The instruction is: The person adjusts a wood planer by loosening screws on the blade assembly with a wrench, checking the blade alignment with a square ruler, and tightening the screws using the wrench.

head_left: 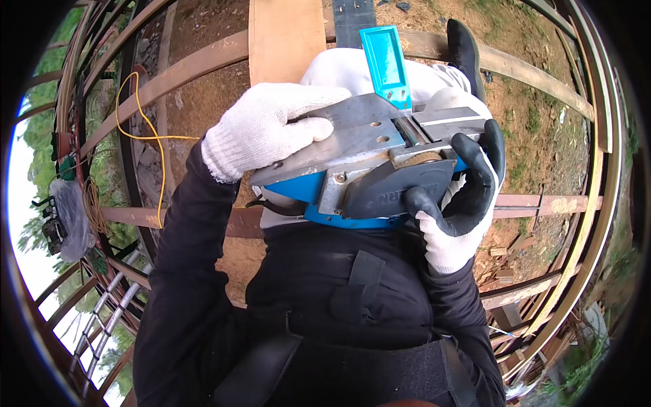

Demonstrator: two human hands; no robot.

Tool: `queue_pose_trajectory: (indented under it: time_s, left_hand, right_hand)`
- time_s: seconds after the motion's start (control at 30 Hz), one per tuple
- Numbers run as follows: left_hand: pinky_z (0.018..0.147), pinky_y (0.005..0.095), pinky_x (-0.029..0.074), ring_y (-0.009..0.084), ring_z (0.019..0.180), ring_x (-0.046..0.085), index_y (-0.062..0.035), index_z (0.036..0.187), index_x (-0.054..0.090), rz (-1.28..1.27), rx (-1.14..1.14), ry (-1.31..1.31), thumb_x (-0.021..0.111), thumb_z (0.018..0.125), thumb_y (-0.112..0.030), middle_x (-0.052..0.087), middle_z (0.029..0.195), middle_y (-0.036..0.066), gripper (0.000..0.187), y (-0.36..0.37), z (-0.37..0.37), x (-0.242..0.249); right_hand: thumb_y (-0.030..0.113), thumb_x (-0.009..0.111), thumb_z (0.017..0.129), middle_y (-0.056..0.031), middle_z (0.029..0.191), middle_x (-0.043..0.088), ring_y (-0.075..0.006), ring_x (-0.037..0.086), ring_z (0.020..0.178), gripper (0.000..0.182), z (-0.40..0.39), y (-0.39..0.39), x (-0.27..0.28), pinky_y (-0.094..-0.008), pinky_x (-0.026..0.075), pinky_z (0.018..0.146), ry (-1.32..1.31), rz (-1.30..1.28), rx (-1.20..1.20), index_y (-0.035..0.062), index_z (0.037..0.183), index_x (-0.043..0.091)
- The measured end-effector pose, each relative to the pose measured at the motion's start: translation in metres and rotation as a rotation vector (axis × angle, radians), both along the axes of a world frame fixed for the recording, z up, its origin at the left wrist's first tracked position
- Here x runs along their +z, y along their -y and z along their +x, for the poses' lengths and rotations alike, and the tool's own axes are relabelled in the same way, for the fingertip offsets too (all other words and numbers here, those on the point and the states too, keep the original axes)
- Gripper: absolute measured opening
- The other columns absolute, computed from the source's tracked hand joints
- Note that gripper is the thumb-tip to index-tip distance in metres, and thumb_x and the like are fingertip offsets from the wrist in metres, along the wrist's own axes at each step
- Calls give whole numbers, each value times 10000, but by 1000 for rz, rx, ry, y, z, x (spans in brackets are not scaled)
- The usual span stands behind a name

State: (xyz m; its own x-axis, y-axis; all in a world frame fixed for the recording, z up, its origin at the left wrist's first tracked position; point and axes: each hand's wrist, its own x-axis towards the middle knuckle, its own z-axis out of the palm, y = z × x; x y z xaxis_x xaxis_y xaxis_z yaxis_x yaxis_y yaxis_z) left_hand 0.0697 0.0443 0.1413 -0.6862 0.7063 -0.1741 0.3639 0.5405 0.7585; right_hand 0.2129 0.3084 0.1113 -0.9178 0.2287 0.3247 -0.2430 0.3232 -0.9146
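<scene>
An electric planer (352, 139) with a blue body lies upside down across my lap, its metal sole facing up. My left hand (271, 125), in a white knit glove, grips the planer's left end, the thumb over the sole and a finger stretched along the far edge. At the other end, my right hand (468, 197) wears a white glove with a black-coated palm. Its fingers curl around the planer's end and its thumb presses on the black side cover (400, 190). A teal flap-like piece (386, 64) sticks up beyond the planer's far side.
Metal beams (529, 81) form an open frame around me, with dirt ground below. A wooden board (286, 41) lies ahead. A yellow cord (161, 163) loops at the left, near a hanging plastic bag (66, 220). Wood scraps (505, 275) lie at the lower right.
</scene>
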Motion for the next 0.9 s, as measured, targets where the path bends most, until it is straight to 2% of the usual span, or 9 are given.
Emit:
queue_pose_trajectory:
  time_s: [0.13, 0.23, 0.3, 0.5, 0.6, 0.63, 0.7, 0.8, 0.9]
  left_hand:
    - [994, 323, 538, 207, 1105, 723, 13, 1335, 664, -77, -16, 30, 684, 920, -127, 746, 1224, 174, 439, 0, -5, 4]
    - [1007, 325, 533, 199, 1113, 716, 15, 1339, 662, -89, 12, 88, 685, 925, -150, 747, 1229, 167, 446, -2, -7, 5]
    - [1018, 323, 526, 192, 1122, 708, 20, 1343, 658, -77, 12, 98, 682, 929, -144, 745, 1237, 165, 446, -2, -10, 5]
    - [1041, 320, 507, 168, 1140, 677, 47, 1352, 638, 37, 22, 175, 673, 929, -86, 732, 1266, 161, 445, -2, -11, -3]
    - [1016, 322, 514, 171, 1124, 676, 61, 1342, 636, 8, 52, 230, 674, 924, -83, 726, 1264, 161, 444, -7, -11, 5]
    - [1016, 322, 514, 171, 1124, 676, 61, 1342, 636, 16, 28, 231, 674, 924, -83, 726, 1264, 161, 444, -8, -10, 5]
    - [953, 316, 543, 163, 1031, 705, 34, 1337, 653, -8, 55, 167, 683, 927, -129, 762, 1156, 161, 442, -9, -10, 3]
    - [941, 305, 540, 138, 1011, 692, 41, 1344, 643, -3, 68, 189, 678, 918, -102, 762, 1122, 143, 451, -10, -6, 3]
    - [935, 300, 541, 118, 1013, 675, 46, 1361, 636, -10, 76, 206, 677, 918, -71, 755, 1135, 128, 460, -14, -5, 3]
  right_hand:
    - [413, 940, 741, -231, 1603, 289, -401, 337, 1495, 855, 0, 3, 5, -554, 343, 1206, 56, -19, -22, 59, 1394, 516]
    - [359, 933, 735, -207, 1637, 305, -338, 356, 1497, 856, -1, 1, 2, -506, 322, 1203, 37, -12, -41, 9, 1409, 539]
    - [355, 944, 714, -234, 1588, 327, -380, 324, 1502, 814, -3, 2, 10, -520, 337, 1184, 111, 3, -61, 19, 1355, 571]
    - [382, 933, 707, -236, 1571, 343, -380, 339, 1492, 831, -6, -3, 8, -513, 310, 1197, 66, -2, -53, -28, 1343, 589]
    - [339, 930, 738, -212, 1585, 372, -327, 391, 1470, 818, -7, 4, 9, -468, 327, 1190, 48, -2, -59, -21, 1372, 561]
    - [306, 933, 733, -210, 1582, 366, -333, 374, 1481, 803, -6, 4, 12, -479, 319, 1199, 63, 28, -59, -20, 1367, 562]
    - [298, 924, 735, -246, 1588, 325, -394, 319, 1497, 804, -8, 8, 2, -518, 305, 1203, -21, -91, -43, 2, 1386, 557]
    - [317, 916, 715, -280, 1587, 329, -455, 328, 1482, 820, -7, 0, 7, -553, 320, 1181, -7, 150, -59, 34, 1398, 559]
    - [325, 916, 690, -292, 1565, 370, -490, 363, 1446, 820, -4, 3, 3, -579, 333, 1165, 18, 105, -98, 74, 1393, 575]
